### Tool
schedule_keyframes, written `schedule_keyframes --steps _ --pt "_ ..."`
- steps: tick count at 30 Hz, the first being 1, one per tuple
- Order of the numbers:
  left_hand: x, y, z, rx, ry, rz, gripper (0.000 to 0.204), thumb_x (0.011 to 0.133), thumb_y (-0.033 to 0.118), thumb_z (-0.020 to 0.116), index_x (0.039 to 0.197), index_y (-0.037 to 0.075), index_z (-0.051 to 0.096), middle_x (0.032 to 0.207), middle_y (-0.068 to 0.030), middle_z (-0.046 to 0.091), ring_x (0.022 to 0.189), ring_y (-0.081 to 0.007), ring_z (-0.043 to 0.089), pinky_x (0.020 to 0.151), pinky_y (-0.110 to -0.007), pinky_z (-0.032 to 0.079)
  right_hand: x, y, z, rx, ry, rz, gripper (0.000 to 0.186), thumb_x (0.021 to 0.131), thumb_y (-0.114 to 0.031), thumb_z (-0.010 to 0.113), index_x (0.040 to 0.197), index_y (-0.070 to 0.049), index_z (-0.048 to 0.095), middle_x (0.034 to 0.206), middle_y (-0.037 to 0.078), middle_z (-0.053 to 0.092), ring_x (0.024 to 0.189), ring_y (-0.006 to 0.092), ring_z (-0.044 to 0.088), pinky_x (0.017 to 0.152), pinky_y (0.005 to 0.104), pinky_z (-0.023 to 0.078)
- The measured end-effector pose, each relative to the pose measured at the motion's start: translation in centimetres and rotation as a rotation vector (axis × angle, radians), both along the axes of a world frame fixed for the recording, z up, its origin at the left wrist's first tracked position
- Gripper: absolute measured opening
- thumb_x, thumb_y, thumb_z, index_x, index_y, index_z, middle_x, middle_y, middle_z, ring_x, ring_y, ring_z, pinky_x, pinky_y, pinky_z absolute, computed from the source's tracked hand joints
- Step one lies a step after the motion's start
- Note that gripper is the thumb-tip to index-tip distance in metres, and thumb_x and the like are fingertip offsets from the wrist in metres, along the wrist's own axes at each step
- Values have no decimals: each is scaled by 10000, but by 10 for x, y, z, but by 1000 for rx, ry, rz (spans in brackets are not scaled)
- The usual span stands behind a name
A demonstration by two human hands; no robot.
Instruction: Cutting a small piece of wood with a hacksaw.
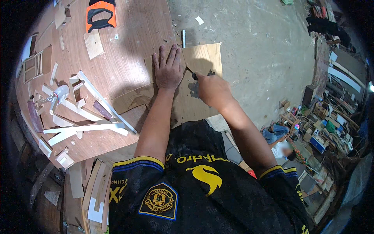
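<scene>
A thin plywood sheet lies at the right edge of the wood-topped table and reaches out past it. My left hand rests flat on the sheet, fingers spread, and presses it down. Closed in a fist, my right hand grips a tool with a black handle and a narrow dark blade. The blade's tip points up and left and meets the sheet just right of my left hand. Its exact kind is hard to make out, since my fist covers most of the handle.
An orange-and-black handsaw lies at the table's far side, near a wood offcut. White wood strips and small blocks clutter the left. Across the concrete floor, a person sits beside piled scrap.
</scene>
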State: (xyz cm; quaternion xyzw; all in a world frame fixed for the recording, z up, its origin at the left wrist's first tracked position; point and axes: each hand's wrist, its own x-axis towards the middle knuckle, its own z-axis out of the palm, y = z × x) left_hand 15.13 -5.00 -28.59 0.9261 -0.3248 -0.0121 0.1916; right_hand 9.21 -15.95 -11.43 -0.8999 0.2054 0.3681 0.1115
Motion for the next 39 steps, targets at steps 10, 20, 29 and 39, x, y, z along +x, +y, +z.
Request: schedule_keyframes --steps 10,20,29,39 --pt "-1 0 -2 60 -45 -8 539 882 321 485 1393 148 497 1487 9 418 1412 -348 288 1147 -597 143 19 -4 -26 -2 59 133 246 898 -143 479 955 -88 711 906 165 715 862 328 708 740 418 568" --pt "-1 -2 -8 92 -62 9 517 881 324 487 1375 177 525 1480 16 428 1408 -350 295 1148 -594 149 23 -8 -50 -19 38 110 273 890 -154 464 1002 -114 710 879 168 709 820 335 702 710 438 566" --pt "2 -7 -1 41 -61 31 508 885 320 492 1363 150 530 1476 13 434 1402 -352 306 1143 -593 161 10 1 -44 -56 57 -46 244 899 -163 483 981 -124 710 897 167 709 849 344 701 746 428 566" --pt "-1 -3 -6 20 -63 19 487 889 292 495 1350 143 546 1474 7 439 1407 -346 305 1145 -596 149 17 -3 -59 -34 39 -81 276 892 -164 484 1062 -132 700 935 161 710 895 345 693 781 429 561"
